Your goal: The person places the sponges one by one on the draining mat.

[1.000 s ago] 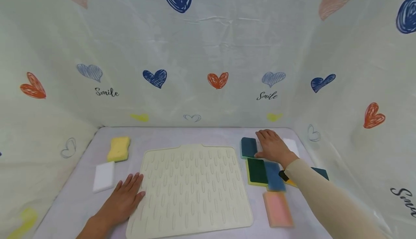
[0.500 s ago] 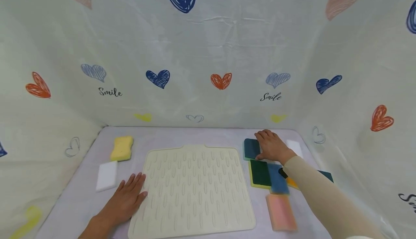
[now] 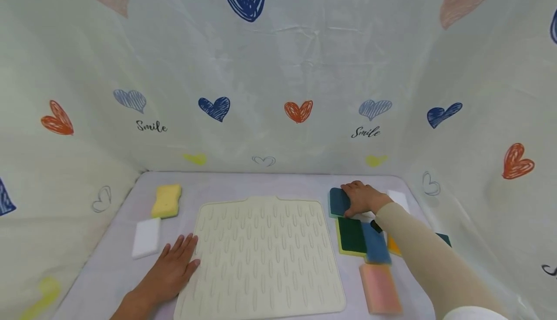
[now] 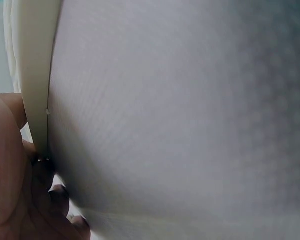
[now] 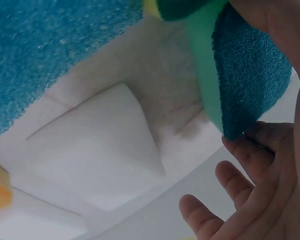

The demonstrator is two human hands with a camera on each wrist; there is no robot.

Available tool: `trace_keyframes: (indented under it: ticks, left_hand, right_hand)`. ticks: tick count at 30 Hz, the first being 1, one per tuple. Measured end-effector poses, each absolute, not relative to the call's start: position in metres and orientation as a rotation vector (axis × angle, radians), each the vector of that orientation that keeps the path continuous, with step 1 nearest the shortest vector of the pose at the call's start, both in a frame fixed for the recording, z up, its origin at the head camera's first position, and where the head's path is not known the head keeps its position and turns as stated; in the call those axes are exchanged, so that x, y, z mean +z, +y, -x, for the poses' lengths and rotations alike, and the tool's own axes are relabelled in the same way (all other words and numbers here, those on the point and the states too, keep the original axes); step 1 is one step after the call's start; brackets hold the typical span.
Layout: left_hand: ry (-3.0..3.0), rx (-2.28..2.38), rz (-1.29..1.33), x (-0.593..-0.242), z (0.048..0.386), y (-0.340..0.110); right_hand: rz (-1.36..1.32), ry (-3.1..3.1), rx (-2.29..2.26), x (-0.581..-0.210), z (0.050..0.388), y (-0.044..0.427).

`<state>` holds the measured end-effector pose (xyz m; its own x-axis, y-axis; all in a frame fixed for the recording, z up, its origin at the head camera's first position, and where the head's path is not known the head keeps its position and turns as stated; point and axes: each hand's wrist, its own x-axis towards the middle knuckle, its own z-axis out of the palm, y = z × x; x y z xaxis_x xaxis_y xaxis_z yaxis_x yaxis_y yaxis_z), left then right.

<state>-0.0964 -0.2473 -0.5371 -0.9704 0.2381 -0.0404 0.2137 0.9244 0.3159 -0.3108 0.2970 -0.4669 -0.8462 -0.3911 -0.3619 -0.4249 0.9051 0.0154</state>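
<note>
In the head view, my right hand (image 3: 364, 198) holds a teal-topped sponge (image 3: 338, 202) by its right side. The right wrist view has this dark teal sponge (image 5: 250, 70), green beneath, between thumb and index finger of the hand (image 5: 270, 185); the other fingers are apart from it. My left hand (image 3: 167, 272) lies flat, its fingertips on the left edge of a cream ridged mat (image 3: 265, 257). From the left wrist, the hand (image 4: 10, 185) is beside the mat's pale edge (image 4: 37, 60).
Below the teal sponge lie a green-and-yellow sponge (image 3: 351, 235), a blue one (image 3: 376, 243) and a pink one (image 3: 380, 288). A white block (image 5: 95, 145) is near my right hand. At left are a yellow sponge (image 3: 167, 200) and a white block (image 3: 146, 238).
My right hand has shifted slightly toward the teal sponge and its fingers now lie over the sponge's right side. The left hand has stayed on the mat's edge. The head view has moved slightly.
</note>
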Motion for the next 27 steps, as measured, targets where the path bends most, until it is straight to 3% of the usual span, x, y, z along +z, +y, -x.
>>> trace_keyframes:
  ticks: [27]
  left_hand:
    - [3.0,0.486,-0.35,-0.533,0.095,-0.245]
  right_hand:
    - [0.705,2.997,0.055,-0.468,0.303,0.301]
